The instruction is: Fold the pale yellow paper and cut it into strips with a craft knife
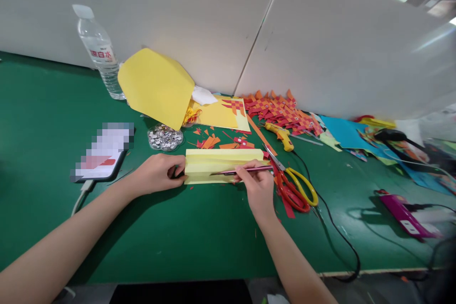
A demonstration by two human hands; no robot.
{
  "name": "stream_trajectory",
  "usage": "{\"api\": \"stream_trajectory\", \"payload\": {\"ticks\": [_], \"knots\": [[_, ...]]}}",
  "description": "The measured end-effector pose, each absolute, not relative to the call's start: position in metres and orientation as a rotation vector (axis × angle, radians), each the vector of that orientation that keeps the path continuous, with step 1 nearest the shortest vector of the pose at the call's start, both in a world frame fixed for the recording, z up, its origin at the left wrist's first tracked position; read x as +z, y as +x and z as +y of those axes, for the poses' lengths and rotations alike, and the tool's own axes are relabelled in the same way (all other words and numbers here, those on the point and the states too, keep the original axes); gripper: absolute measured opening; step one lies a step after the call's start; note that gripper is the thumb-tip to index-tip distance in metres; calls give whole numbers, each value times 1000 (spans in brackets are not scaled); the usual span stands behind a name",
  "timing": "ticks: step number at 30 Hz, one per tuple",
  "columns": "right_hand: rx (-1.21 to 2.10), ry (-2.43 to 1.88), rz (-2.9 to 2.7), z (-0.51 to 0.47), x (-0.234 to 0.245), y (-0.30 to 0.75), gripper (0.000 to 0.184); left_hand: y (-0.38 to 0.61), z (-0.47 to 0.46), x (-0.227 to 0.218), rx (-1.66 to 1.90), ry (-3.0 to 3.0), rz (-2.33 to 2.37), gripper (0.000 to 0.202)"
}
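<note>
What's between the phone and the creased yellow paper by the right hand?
In the head view, the left hand lies between the phone and the creased yellow paper, right at the paper's left end. Green table shows between phone and hand.

We see a phone left of our fingers, a water bottle beyond them, a power strip well right.

Bright and even across the tabletop, shadowed softly below the left hand, now glaring pale high beyond the far edge at right; smeared, stretched out there, pixelated over the phone!
</note>
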State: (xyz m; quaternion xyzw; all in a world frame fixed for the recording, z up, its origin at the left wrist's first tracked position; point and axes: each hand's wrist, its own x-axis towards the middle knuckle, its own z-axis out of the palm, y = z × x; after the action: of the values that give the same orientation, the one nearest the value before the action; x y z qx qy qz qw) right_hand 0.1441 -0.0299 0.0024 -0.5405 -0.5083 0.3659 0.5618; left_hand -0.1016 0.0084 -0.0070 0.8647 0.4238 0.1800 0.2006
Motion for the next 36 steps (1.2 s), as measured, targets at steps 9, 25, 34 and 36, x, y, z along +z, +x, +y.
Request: {"api": "stream_trajectory", "payload": {"ticks": [9,25,34,36], "knots": [[916,-1234,-1274,-31,3,144,16,-103,6,-4,540,2473,1209,20],[1055,-1152,-1328,-40,-1,120,13,-106,5,-3,548,2458,1189,20],[1149,-1169,-1286,-36,-9,118,16,-105,6,-3,541,2461,1170,22],[1153,-1167,-1270,-36,-9,118,16,-105,6,-2,542,2461,1173,23]]}}
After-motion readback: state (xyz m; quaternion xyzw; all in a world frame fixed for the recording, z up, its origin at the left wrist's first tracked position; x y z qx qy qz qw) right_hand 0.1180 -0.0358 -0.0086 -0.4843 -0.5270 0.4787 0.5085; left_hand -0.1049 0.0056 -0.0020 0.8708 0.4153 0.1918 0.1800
